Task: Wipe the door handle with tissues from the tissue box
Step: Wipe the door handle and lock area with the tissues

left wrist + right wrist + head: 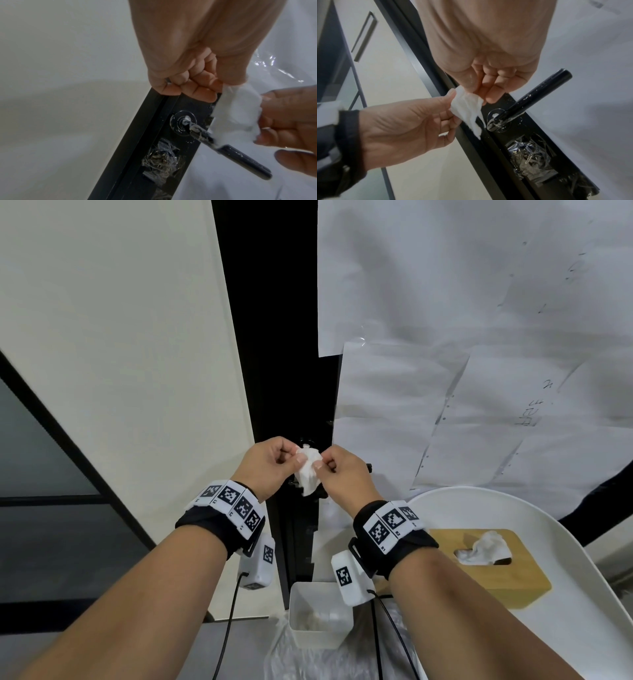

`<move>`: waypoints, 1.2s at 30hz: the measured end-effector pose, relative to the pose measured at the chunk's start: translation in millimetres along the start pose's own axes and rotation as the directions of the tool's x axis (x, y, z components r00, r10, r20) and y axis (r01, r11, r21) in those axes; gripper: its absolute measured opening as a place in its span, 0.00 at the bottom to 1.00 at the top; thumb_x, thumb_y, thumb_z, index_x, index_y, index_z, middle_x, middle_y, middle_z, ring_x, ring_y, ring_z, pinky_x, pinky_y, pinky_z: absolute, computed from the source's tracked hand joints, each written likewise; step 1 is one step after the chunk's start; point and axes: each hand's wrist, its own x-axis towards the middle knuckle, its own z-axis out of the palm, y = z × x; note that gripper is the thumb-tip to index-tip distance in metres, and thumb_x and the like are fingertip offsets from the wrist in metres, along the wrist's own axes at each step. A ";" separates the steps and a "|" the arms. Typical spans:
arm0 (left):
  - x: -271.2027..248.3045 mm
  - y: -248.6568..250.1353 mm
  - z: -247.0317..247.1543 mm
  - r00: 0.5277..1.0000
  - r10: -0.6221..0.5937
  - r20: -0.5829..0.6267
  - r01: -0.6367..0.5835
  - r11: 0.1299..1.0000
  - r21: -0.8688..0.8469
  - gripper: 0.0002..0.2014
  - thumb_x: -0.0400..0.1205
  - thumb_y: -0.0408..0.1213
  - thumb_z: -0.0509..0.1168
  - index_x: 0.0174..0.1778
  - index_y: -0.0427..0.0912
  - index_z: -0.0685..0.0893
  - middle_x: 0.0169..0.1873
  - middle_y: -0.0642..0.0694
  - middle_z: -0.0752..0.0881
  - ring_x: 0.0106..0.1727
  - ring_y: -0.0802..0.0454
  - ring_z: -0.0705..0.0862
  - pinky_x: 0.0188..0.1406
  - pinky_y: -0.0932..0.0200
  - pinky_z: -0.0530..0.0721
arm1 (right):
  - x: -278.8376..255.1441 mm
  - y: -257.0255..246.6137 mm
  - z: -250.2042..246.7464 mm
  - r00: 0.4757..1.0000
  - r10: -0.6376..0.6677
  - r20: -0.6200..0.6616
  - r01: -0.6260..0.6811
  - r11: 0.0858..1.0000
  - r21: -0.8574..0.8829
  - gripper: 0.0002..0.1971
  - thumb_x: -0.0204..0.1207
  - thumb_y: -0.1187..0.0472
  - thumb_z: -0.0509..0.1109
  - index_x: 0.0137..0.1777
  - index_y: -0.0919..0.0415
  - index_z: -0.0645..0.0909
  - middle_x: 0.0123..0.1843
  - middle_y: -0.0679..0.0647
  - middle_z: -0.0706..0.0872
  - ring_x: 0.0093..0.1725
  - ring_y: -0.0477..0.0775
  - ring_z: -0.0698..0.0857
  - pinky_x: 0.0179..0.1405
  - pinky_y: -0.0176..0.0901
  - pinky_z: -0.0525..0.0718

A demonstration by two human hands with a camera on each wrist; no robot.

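Both hands hold one crumpled white tissue (308, 470) between them, just in front of the black door. My left hand (274, 463) pinches its left edge and my right hand (337, 470) pinches its right edge. The black lever door handle (240, 155) sticks out below the tissue (238, 116), smeared with white specks. In the right wrist view the handle (537, 94) lies right of the tissue (467, 108), apart from it. The wooden tissue box (493, 566) sits at lower right with a tissue poking from its slot.
The tissue box rests on a white round seat or table (565, 542). A white bin (320, 616) with used tissues stands on the floor below the handle, beside clear plastic wrap. White paper sheets (479, 337) cover the door panel. Cables hang from both wrist units.
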 end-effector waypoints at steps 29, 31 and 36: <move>-4.9 1.5 7.8 0.999 -0.049 -0.009 0.049 0.992 0.120 0.08 0.76 0.40 0.74 0.50 0.49 0.88 0.42 0.51 0.89 0.45 0.57 0.87 0.49 0.66 0.85 | 0.9 2.3 -12.3 0.994 0.077 -0.071 -0.070 0.993 0.094 0.05 0.78 0.65 0.63 0.46 0.57 0.79 0.37 0.46 0.80 0.38 0.44 0.79 0.36 0.33 0.75; -8.3 5.9 12.0 0.992 -0.081 0.102 0.071 0.993 0.095 0.11 0.72 0.43 0.77 0.48 0.48 0.89 0.42 0.51 0.89 0.44 0.58 0.87 0.49 0.66 0.85 | 0.9 0.0 -11.7 0.996 0.061 -0.068 -0.054 0.993 0.103 0.04 0.78 0.66 0.64 0.47 0.57 0.79 0.37 0.45 0.79 0.38 0.43 0.78 0.35 0.32 0.75; -14.9 6.4 15.7 0.979 -0.096 0.179 0.076 0.991 0.114 0.24 0.65 0.43 0.82 0.54 0.50 0.83 0.48 0.53 0.86 0.49 0.56 0.87 0.46 0.69 0.84 | 2.4 -2.6 -12.1 0.995 0.054 -0.088 -0.043 0.991 0.125 0.03 0.79 0.64 0.65 0.46 0.57 0.79 0.37 0.45 0.79 0.39 0.43 0.78 0.36 0.32 0.75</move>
